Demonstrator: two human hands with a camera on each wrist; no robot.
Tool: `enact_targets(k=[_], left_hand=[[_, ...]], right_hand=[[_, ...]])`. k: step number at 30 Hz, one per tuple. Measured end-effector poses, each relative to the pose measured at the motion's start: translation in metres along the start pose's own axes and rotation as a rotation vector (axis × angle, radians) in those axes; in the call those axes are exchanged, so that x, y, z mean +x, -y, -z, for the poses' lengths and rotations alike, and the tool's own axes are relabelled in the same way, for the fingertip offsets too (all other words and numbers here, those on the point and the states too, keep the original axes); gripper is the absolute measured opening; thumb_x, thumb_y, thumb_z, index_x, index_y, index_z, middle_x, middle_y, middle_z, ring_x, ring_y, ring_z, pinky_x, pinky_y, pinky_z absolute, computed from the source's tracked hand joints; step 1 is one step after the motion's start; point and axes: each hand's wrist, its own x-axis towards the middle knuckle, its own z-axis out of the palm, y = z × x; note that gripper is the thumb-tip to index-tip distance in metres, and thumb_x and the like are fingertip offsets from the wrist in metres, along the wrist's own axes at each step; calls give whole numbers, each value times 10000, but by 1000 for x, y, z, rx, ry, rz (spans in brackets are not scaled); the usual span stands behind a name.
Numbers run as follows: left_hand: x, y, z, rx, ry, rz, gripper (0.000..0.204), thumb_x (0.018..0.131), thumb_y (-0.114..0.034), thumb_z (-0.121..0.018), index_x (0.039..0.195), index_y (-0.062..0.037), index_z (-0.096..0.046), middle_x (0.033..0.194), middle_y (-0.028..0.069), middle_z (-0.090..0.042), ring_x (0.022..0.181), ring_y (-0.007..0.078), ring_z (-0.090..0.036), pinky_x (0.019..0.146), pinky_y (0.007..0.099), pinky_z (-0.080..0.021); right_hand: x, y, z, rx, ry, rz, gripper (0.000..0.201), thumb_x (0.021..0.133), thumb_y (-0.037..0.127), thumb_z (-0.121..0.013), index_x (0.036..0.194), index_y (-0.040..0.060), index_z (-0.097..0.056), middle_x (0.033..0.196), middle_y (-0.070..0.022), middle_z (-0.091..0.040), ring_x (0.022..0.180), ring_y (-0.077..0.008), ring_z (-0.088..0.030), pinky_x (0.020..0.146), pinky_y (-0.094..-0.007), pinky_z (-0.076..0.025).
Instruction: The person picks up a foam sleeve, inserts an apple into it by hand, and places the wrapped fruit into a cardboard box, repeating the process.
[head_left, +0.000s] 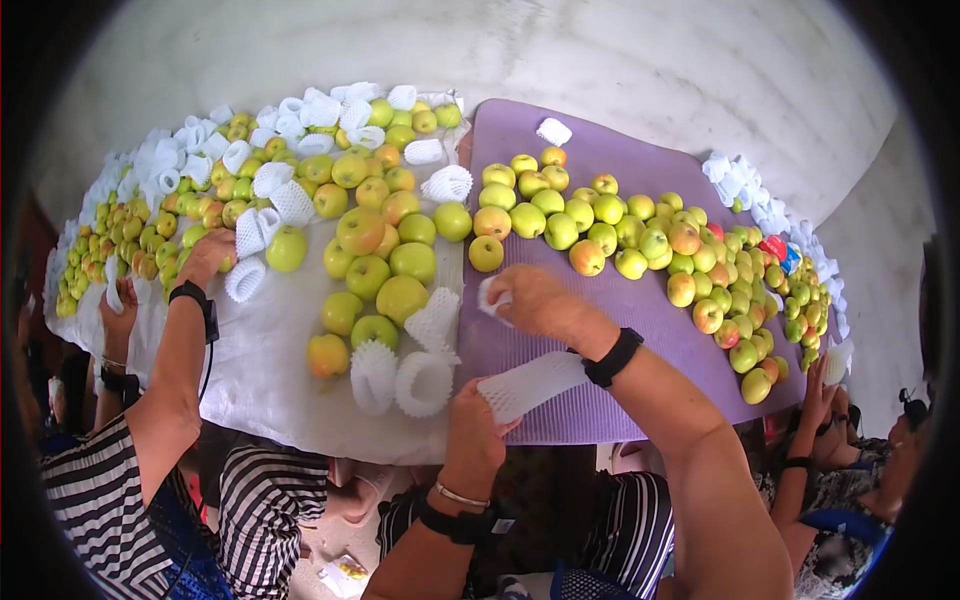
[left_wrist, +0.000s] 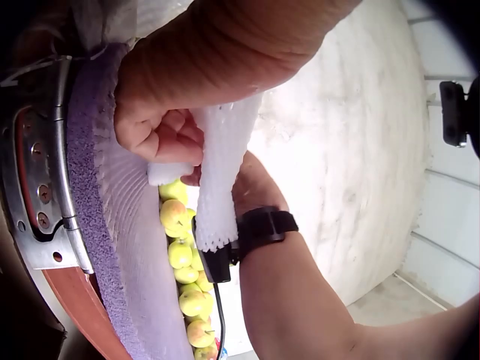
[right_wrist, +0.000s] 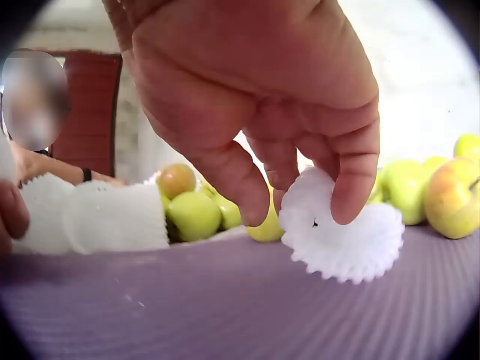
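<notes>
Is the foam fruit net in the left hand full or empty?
Empty: the foam fruit net in the left hand looks flat, with no bulge.

- The head view looks forward and down from above, the widest of the three, taking in most of the surface (head_left: 270, 390), the purple mat (head_left: 650, 310), the left grip (head_left: 475, 425) and the right grip (head_left: 545, 303)
- The left wrist view sits close by the left grip, turned sideways: the mat's edge climbs its left side, and the right forearm (left_wrist: 296, 289) enters from lower right
- The right wrist view looks low across the mat, the right grip filling its upper middle, near the lens
- Head and left wrist share the long foam net (left_wrist: 223, 165); head and right wrist, the small foam net (right_wrist: 341, 232)
- Apples (head_left: 607, 209) and mat appear in all three
</notes>
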Motion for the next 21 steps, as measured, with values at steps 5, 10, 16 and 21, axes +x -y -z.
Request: enact_targets(k=[5,10,16,21], left_hand=[[3,1,5,-37,-34,-33,176,902,-261,-460,957,-108,-528,915,27,-620,819,161,-601,678,308,-486],[5,1,8,-31,-88,-53,192,904,-265,-445,976,-107,-525,950,30,-618,849,164,-596,709,323,-479],[2,-2,2,-46,-108,-44,209,902,-262,-442,999,-97,-526,971,39,-616,863,166,-590,722,328,-475],[2,-1,1,-52,-98,-36,209,902,-251,-436,1005,-93,-526,980,43,-615,867,167,-588,714,324,-474]], right_hand=[[14,-8,13,281,-49,5,160,744,83,-613,899,52,-637,970,-147,-610,956,-328,-559,850,-379,-444],[42,-86,23,-348,-373,-173,169,769,74,-545,922,11,-578,980,-162,-598,1005,-341,-544,846,-416,-438],[36,-140,10,-349,-320,-184,319,743,49,-553,1058,11,-522,1068,-200,-547,1004,-360,-515,849,-422,-445],[14,-118,17,-292,-350,-409,458,719,115,-631,1148,43,-489,1096,-183,-520,1036,-354,-490,889,-425,-426]])
